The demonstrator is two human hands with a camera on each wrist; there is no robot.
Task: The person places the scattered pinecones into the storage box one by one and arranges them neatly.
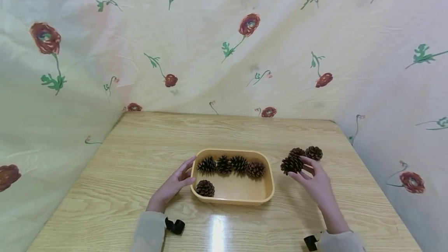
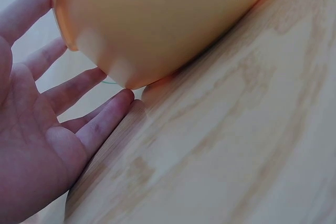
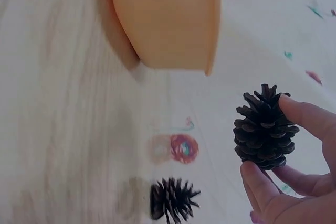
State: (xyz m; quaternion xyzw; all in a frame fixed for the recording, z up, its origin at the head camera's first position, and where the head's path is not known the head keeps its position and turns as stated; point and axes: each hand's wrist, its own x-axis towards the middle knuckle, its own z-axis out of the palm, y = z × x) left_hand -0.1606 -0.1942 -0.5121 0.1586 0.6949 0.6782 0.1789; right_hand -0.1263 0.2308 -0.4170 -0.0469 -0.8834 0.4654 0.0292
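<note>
My right hand (image 1: 316, 180) pinches a dark brown pine cone (image 1: 291, 165) between thumb and fingers, to the right of a shallow yellow-orange tray (image 1: 241, 200). In the right wrist view that pine cone (image 3: 265, 132) is held up off the table. At the tray's left end, my left hand (image 1: 175, 182) touches the wall with its fingers spread; the left wrist view shows the fingers (image 2: 79, 90) extended against the tray's outer side (image 2: 173, 19). Inside the tray, several pine cones (image 1: 224, 165) line the far side, and one pine cone (image 1: 205, 188) lies in the near left corner.
Behind the right hand, two more pine cones lie on the table: one pine cone (image 1: 314, 153) farther right and another pine cone (image 1: 296, 152) partly hidden by the held one. The wood-grain table (image 1: 147, 135) meets a flower-printed cloth (image 1: 210, 49) at the back and sides.
</note>
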